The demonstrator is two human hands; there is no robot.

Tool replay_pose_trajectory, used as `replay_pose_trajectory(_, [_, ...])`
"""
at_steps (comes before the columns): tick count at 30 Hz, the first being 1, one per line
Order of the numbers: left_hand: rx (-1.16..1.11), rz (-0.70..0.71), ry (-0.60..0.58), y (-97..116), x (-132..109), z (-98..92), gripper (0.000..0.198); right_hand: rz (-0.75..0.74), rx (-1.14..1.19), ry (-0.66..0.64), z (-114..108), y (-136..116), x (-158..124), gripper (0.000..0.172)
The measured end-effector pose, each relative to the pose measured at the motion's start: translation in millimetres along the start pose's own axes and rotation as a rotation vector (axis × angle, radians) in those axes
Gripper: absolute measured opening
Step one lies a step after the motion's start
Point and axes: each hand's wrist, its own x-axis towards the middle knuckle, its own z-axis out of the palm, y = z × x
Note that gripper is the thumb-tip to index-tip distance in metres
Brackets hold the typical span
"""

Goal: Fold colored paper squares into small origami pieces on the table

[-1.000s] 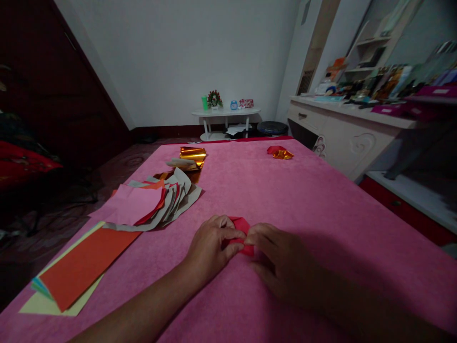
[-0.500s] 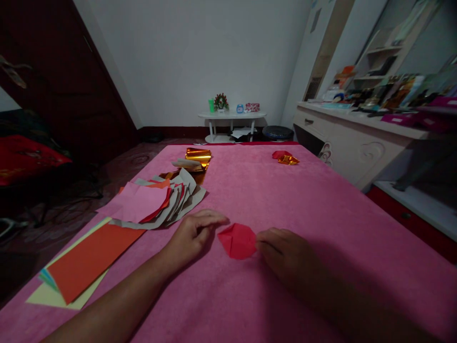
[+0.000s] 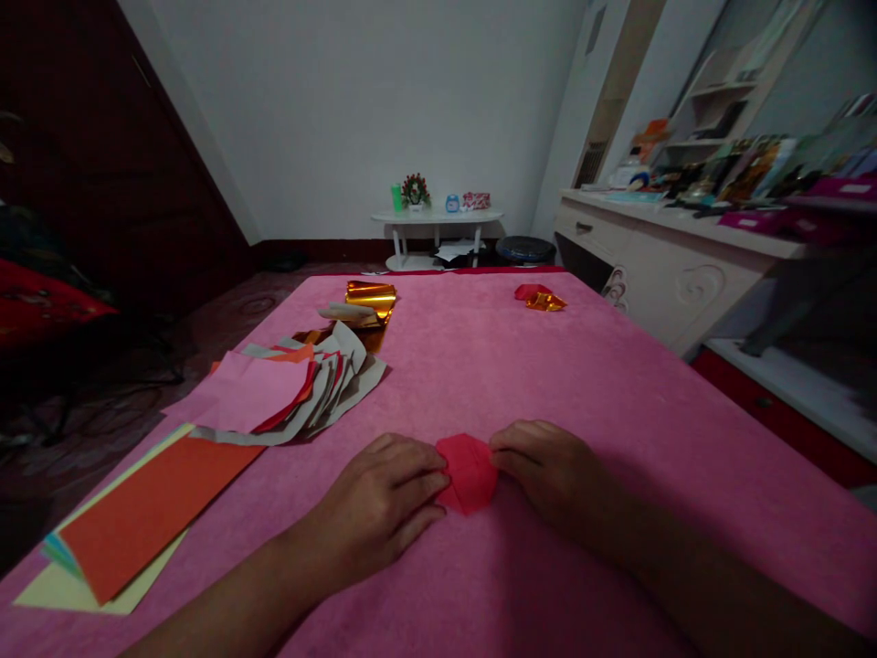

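Observation:
A small folded red paper piece [image 3: 470,472] lies on the pink tablecloth [image 3: 548,384] close in front of me. My left hand [image 3: 384,507] rests palm down at its left edge, fingertips pinching or pressing that side. At the paper's right edge my right hand [image 3: 548,466] has curled fingers touching the paper. Both hands grip the piece from opposite sides, holding it low on the cloth.
Left of my hands lie a fanned pile of pink, red and grey paper squares [image 3: 288,393] and an orange sheet on coloured sheets [image 3: 137,516]. Gold foil [image 3: 370,297] and a red-gold folded piece [image 3: 541,297] sit farther back. A cream dresser [image 3: 658,265] stands at right.
My left hand, drawn away from the red paper half a second ago, has come back to its left edge. The paper now sits slightly nearer to me between both hands.

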Motion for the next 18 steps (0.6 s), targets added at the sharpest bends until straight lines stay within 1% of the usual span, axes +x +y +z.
replay_pose_trajectory(3, [0.052, 0.015, -0.013, -2.4, 1.0, 2.8, 0.023, 0.045, 0.044, 0.007, 1.4, -2.8, 0.2, 0.024])
replay_pose_trajectory(6, [0.084, 0.040, 0.002, -7.8, 1.6, 3.5, 0.021, 0.080, 0.086, 0.020, 5.3, -4.5, -1.5, 0.024])
replay_pose_trajectory(8, [0.092, 0.060, 0.002, -10.5, 1.7, 3.8, 0.021, 0.036, 0.053, 0.027, 7.3, -4.5, -3.1, 0.025])
replay_pose_trajectory(12, [0.087, 0.073, -0.014, -10.3, 1.6, 3.7, 0.019, -0.126, -0.126, 0.022, 7.1, -4.2, -5.4, 0.023])
replay_pose_trajectory(14, [0.087, 0.068, -0.025, -8.7, 1.3, 2.9, 0.020, -0.152, -0.172, 0.019, 5.7, -5.6, -5.5, 0.021])
replay_pose_trajectory(18, [0.107, 0.043, -0.086, -4.2, 1.6, 0.6, 0.025, -0.134, -0.195, 0.023, 4.7, -9.5, -4.1, 0.019])
